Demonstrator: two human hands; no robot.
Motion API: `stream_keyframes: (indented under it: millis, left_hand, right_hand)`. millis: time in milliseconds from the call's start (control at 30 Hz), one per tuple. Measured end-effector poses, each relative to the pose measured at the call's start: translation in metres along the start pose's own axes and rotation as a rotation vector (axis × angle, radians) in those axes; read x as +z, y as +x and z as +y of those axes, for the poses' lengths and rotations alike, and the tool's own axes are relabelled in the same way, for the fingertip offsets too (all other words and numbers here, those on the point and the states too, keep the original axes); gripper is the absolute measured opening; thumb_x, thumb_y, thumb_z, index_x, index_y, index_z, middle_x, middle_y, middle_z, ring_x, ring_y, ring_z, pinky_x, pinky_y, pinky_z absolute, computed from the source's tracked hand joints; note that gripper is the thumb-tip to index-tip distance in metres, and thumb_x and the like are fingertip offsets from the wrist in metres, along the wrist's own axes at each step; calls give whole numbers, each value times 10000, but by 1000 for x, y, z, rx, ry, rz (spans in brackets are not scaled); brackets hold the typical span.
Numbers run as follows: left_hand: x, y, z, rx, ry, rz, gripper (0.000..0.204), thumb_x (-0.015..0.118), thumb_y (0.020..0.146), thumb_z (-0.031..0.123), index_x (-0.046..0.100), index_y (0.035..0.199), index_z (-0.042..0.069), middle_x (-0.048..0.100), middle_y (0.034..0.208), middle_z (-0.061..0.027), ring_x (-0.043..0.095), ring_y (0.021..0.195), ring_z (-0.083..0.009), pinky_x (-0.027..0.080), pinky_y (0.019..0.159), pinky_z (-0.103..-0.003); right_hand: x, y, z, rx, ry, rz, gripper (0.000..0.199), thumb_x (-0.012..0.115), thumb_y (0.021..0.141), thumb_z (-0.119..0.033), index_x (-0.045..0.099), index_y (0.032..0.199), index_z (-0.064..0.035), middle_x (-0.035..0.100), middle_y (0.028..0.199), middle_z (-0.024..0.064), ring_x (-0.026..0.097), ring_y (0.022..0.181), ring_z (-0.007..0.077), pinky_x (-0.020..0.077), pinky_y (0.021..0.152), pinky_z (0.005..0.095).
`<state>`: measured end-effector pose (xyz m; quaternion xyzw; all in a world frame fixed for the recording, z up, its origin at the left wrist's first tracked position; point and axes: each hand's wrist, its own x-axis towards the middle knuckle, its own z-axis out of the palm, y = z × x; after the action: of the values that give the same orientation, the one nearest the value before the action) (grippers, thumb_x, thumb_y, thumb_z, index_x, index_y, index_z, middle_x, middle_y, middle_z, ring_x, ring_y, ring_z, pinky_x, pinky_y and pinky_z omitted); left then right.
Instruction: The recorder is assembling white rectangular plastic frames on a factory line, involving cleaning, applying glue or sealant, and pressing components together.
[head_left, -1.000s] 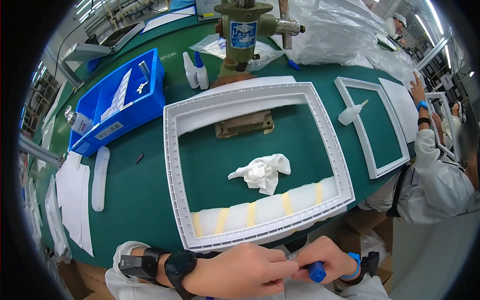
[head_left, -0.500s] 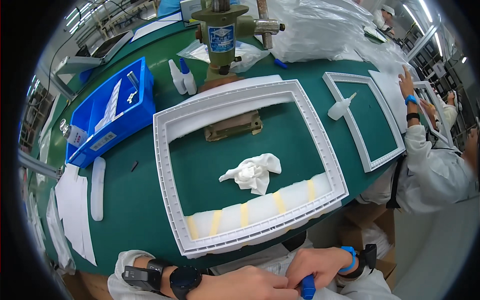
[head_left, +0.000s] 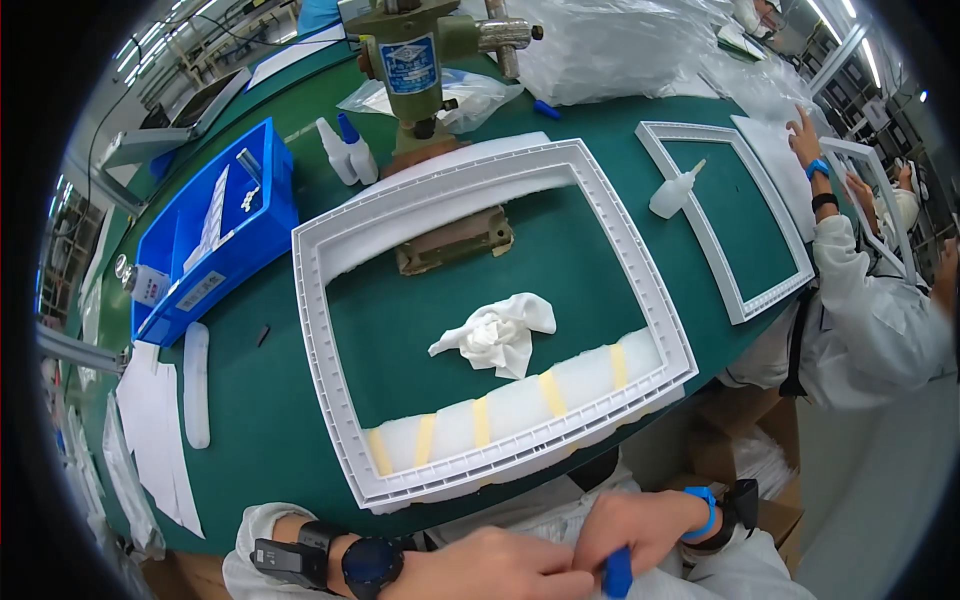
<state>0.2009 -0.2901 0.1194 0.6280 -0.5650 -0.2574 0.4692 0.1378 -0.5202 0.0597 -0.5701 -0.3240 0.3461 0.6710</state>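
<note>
- At the bottom edge of the frame, my right hand (head_left: 640,525) pinches a small blue piece (head_left: 617,575), fingers pressed together around it.
- My left hand (head_left: 490,568) closes beside it, fingertips touching it.
- I should grip it firmly and work low, below the white frame (head_left: 320,330) on the green table (head_left: 250,420).

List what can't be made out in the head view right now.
- Blue object between the hands: cut off by the lower edge, kind unclear.
- Left hand and right hand: fingers partly below the frame, grip hard to read.
- Blue bin contents: too small to identify.
- Near strip of the white frame: what lies under the taped foam is hidden.
</note>
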Motion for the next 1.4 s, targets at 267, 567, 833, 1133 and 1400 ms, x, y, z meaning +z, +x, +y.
stream_keyframes:
  millis: [267,567,833,1133,1400]
  left_hand:
    - [-38,1,12,-304,-111,267,110,705,791,-21,696,901,-31,707,826,-119,699,700,-188,551,631,-270]
    - [-44,6,4,-649,-626,426,141,648,841,-60,690,975,-70,705,888,-170,710,774,-189,569,738,-266]
    - [-37,14,-3,-662,-355,441,156,675,809,-62,719,956,-32,719,883,-140,712,795,-188,563,764,-268]
    - [-16,29,-4,-403,547,400,194,743,714,-27,731,859,102,732,830,-16,666,730,-184,419,637,-303]
    - [-2,28,-16,-440,577,471,170,751,698,-17,721,834,81,722,872,-22,632,756,-179,399,639,-297]
  right_hand:
    - [1,-2,3,7,22,-112,241,688,852,-171,704,1024,-3,727,932,138,702,798,273,529,683,337]
    - [5,-5,11,20,36,-83,262,701,849,-192,697,1021,6,727,933,135,704,814,265,534,698,317]
    - [4,-9,16,0,62,-46,273,706,835,-198,698,1021,2,724,933,138,703,815,254,533,714,321]
    - [7,-16,24,-60,52,-27,268,708,813,-173,699,1016,0,724,921,128,695,786,255,528,696,312]
    - [5,-24,22,-75,109,7,222,699,808,-178,703,971,-28,708,853,134,675,730,267,509,648,330]
